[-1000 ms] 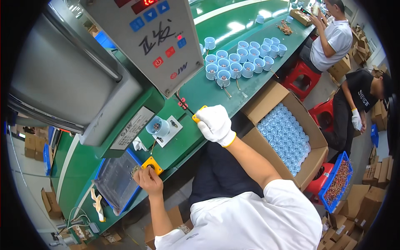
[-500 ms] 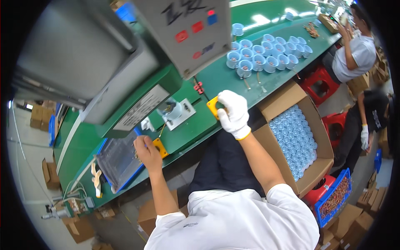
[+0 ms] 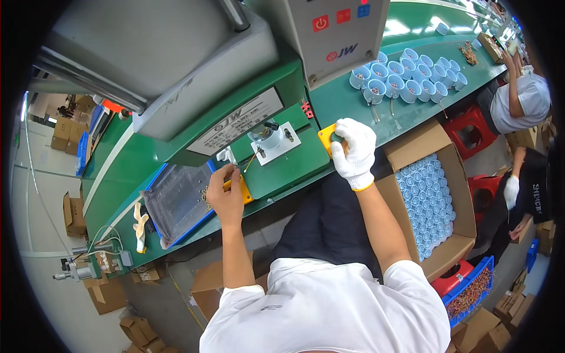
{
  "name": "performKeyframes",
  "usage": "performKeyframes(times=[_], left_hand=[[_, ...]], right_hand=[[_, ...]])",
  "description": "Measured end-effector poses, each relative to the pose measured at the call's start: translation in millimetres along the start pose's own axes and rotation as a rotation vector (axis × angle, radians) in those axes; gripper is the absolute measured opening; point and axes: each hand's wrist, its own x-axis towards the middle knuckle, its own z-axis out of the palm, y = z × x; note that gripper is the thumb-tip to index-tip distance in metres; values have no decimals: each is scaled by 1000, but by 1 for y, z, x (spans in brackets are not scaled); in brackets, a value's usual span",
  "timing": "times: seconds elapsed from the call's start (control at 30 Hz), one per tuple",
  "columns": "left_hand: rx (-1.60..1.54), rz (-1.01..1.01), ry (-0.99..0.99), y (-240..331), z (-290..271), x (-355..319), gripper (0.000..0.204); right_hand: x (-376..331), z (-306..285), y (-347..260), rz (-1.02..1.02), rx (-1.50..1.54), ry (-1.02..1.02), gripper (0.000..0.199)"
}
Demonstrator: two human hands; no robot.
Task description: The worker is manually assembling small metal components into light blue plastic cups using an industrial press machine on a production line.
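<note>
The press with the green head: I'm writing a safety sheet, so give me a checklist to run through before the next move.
1. Blue cup on the white plate under the press head: ok.
2. Left hand away from the cup: ok, it is at the left yellow box.
3. Right hand away from the cup: ok, it is at the right yellow box.
4. Gloves on both hands: not ok, the right is gloved, the left bare.
5. Cup contents properly seated: cannot tell, the press blocks the view.
</note>
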Motion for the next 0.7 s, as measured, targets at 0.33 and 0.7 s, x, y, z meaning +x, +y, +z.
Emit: performKeyframes(times=[0.33, 0.7], left_hand=[[-261, 142, -97, 38, -13, 56, 14], [105, -211, -693, 104, 16, 128, 26]], right_hand=[[-7, -1, 4, 32, 11, -25, 31], [-5, -5, -1, 50, 23, 2, 30]])
